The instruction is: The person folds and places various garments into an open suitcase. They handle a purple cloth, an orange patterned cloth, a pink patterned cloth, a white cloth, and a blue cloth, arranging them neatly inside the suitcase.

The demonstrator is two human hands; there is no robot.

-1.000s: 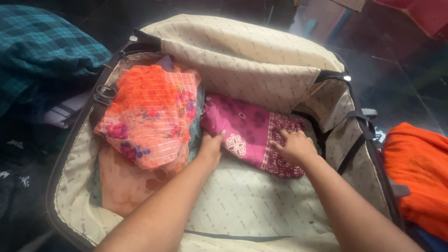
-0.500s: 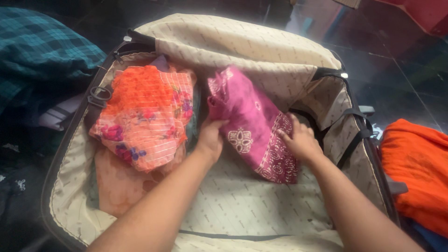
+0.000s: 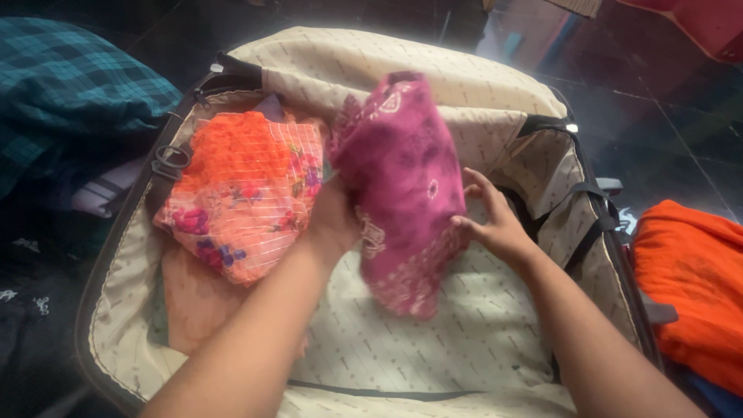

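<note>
item: my left hand (image 3: 334, 224) and right hand (image 3: 495, 224), fingers clamped on either side of a folded magenta printed garment (image 3: 398, 186), held tilted above the cream lining of the open suitcase (image 3: 433, 348). risk: loose lower edge may unfold. left, just beside: folded orange floral cloth (image 3: 244, 190), easily nudged. far right: orange fabric (image 3: 689, 279) on the floor.

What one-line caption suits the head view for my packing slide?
Both hands, left hand and right hand, lift a folded magenta printed cloth above an open beige-lined suitcase beside an orange floral folded garment.
</note>
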